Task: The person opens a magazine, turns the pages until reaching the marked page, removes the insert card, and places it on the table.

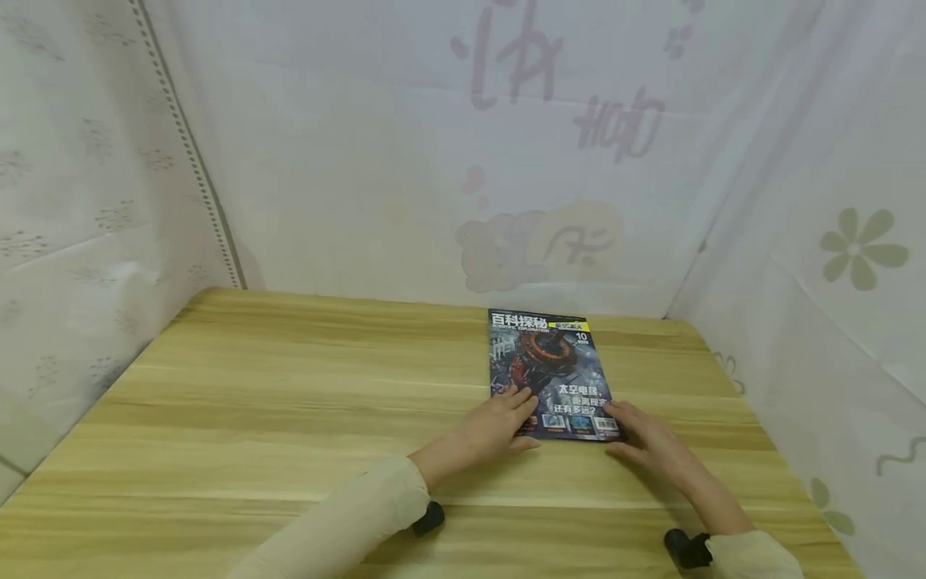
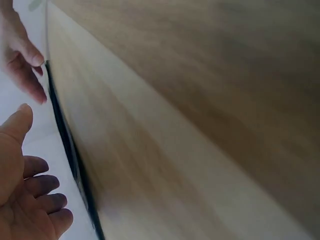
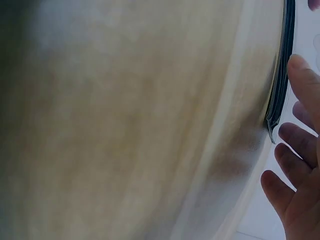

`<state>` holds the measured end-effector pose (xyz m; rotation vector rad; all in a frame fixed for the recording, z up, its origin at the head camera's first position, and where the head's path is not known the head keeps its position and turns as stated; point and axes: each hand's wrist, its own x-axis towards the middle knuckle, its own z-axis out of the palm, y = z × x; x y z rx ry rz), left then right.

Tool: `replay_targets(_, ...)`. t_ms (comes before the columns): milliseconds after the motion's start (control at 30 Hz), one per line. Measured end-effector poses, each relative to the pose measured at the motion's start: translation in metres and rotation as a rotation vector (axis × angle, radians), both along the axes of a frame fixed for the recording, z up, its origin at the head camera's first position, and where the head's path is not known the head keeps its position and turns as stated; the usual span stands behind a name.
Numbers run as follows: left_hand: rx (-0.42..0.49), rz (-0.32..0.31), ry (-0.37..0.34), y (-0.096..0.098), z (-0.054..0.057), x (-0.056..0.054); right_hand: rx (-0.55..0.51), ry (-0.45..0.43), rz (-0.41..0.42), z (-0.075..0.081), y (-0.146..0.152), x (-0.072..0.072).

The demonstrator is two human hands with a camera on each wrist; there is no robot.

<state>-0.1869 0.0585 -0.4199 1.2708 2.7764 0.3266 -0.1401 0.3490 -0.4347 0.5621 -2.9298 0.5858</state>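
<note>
A magazine (image 1: 546,362) with a dark cover and white lettering lies flat at the table's far side, right of the middle. My left hand (image 1: 499,422) is at its lower left corner, fingers extended over the cover and thumb near the bottom edge. By the lower right corner is my right hand (image 1: 651,442), its fingertips at the right edge. Both wrist views show the magazine (image 2: 70,145) edge-on as a thin dark strip. In the right wrist view, the thumb of my right hand (image 3: 305,140) is close to the magazine (image 3: 281,65); the fingers are spread.
The wood-grain table (image 1: 289,402) stretches left and toward me. A pale printed curtain (image 1: 362,161) hangs behind it, with further curtains on the left (image 1: 94,201) and right (image 1: 832,322). Black wrist mounts (image 1: 428,519) sit under both forearms.
</note>
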Motion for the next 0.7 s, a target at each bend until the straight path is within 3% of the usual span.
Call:
replay_targets(200,-0.035,0.022,0.010,0.012,-0.003,-0.002,-0.019,-0.046,-0.016,0.001,0.001,-0.004)
replay_targets(433,-0.052,0.042,-0.007,0.014,-0.004,-0.004,-0.020,-0.030,0.005,0.003,0.002,-0.006)
replay_targets(700,-0.042,0.048,0.042,0.016,-0.005,-0.007,-0.013,-0.058,0.017,0.005,0.002,-0.007)
